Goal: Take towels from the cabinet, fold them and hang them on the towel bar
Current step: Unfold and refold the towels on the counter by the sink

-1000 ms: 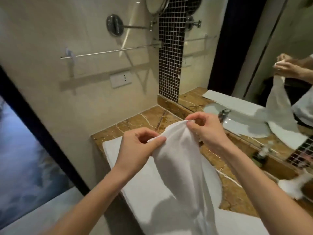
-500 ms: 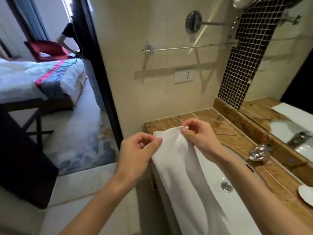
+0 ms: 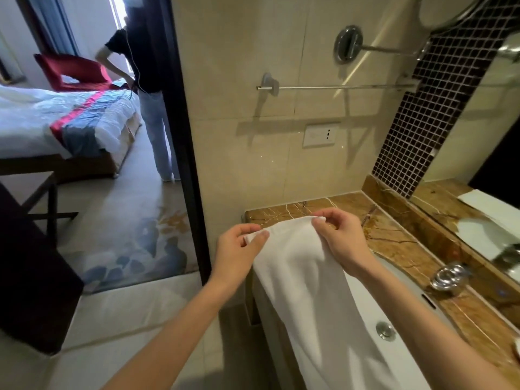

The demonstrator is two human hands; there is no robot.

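Note:
A white towel (image 3: 306,282) hangs long and narrow from both my hands, in front of the vanity's left end. My left hand (image 3: 237,250) pinches its upper left corner between thumb and fingers. My right hand (image 3: 342,236) pinches the upper right corner. The towel's lower part runs out of the frame at the bottom. A bare chrome towel bar (image 3: 337,87) is fixed to the beige tiled wall above and beyond my hands. No cabinet is in view.
A brown marble counter (image 3: 394,249) holds a white sink (image 3: 399,325) and a chrome dish (image 3: 450,275). A mirror (image 3: 484,170) and a swing-arm mirror mount (image 3: 349,45) are on the walls. Left, a dark door frame (image 3: 185,153) opens onto a bedroom with a bed (image 3: 64,119) and a standing person (image 3: 146,88).
My head has turned left, so the wall, towel bar and bedroom doorway came into view. Both hands keep pinching the towel's top corners and have spread slightly apart.

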